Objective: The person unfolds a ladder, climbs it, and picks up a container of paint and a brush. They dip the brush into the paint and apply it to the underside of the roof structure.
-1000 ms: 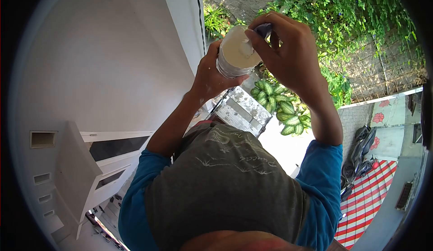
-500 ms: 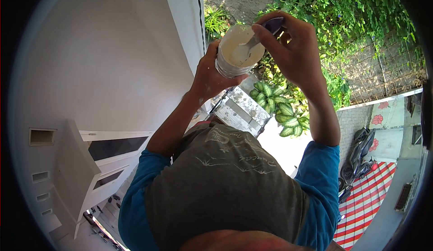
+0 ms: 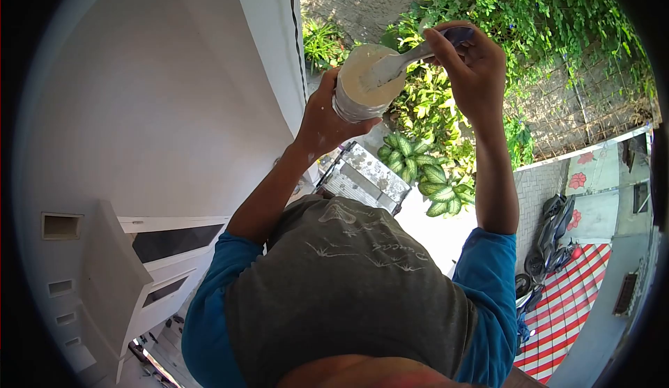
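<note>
A white tub with smeared sides is held up in front of me, its mouth facing the camera. My left hand is wrapped round its lower side, with white flecks on the skin. Cream-coloured paste coats the inside of the tub. My right hand is closed round the dark handle of a putty knife. The knife slants down to the left, its pale, paste-smeared blade over the tub's mouth and overlapping the paste. My right fingers partly hide the handle.
A smooth pale wall rises along the left. Leafy plants and climbing greenery grow beyond my hands. A paint-spotted grey board-like object lies below. A motorcycle stands at right beside red-and-white striped flooring.
My right hand has moved right, drawing the putty knife partly out of the tub so more of its blade shows. The tub's mouth has tilted more toward the camera.
</note>
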Available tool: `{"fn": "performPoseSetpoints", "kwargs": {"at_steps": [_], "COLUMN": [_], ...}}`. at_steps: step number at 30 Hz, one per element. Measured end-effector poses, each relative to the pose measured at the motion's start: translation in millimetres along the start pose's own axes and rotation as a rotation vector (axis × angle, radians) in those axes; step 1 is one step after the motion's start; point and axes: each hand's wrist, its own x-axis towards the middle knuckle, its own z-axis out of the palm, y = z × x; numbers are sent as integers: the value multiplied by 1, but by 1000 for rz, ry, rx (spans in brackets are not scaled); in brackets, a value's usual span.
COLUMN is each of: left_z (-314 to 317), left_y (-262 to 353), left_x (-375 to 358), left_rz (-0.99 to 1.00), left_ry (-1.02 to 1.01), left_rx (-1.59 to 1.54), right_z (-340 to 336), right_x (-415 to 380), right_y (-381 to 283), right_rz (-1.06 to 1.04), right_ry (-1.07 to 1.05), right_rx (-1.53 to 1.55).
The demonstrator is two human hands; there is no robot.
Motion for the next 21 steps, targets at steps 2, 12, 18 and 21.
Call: {"fn": "performPoseSetpoints", "kwargs": {"at_steps": [2, 12, 18, 21], "left_z": [2, 7, 4, 2], "left_y": [-2, -6, -2, -3], "left_x": [4, 8, 5, 5], "left_rz": [36, 141, 144, 146], "left_ry": [2, -11, -44, -54], "left_rx": [23, 150, 128, 114], "right_z": [-2, 12, 16, 18], "right_x": [-1, -9, -10, -12], "right_y": [1, -24, -20, -20], "right_rz": [11, -213, -172, -166], "right_ry": [19, -209, -272, -272], "right_rx": [8, -437, -515, -514]}}
